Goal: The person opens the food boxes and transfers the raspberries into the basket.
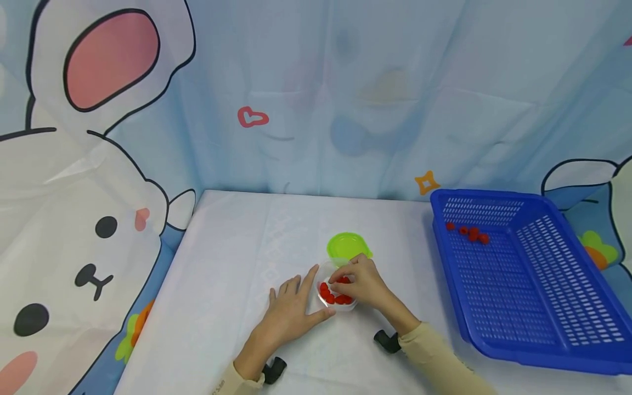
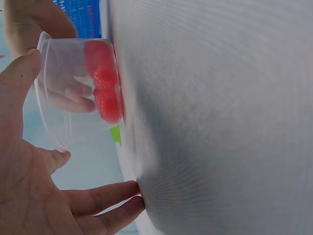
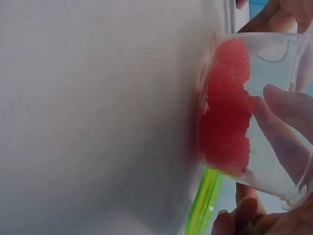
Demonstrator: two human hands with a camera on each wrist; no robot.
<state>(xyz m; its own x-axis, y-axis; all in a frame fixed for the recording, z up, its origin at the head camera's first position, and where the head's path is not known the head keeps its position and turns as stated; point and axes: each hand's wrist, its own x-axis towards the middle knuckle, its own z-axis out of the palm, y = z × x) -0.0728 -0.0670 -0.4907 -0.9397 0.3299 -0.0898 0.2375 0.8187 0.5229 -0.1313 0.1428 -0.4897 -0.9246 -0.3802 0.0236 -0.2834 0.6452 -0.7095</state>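
A clear plastic cup (image 1: 349, 307) stands on the white cloth with several red raspberries (image 2: 107, 95) along its bottom. My left hand (image 1: 288, 312) is at its left side, thumb and index finger spread and touching the rim, the other fingers reaching down to the cloth. From the right, my right hand (image 1: 365, 282) reaches into the cup with thumb and index finger close together. Through the cup wall, in the right wrist view, its fingertips (image 3: 274, 93) are right at the top of the raspberries, with no berry showing between them.
A bright green round lid (image 1: 348, 245) lies just behind the cup. To the right stands a blue plastic basket (image 1: 523, 307) with several raspberries (image 1: 473, 234) near its far left corner. A printed curtain (image 1: 306, 153) hangs behind the table.
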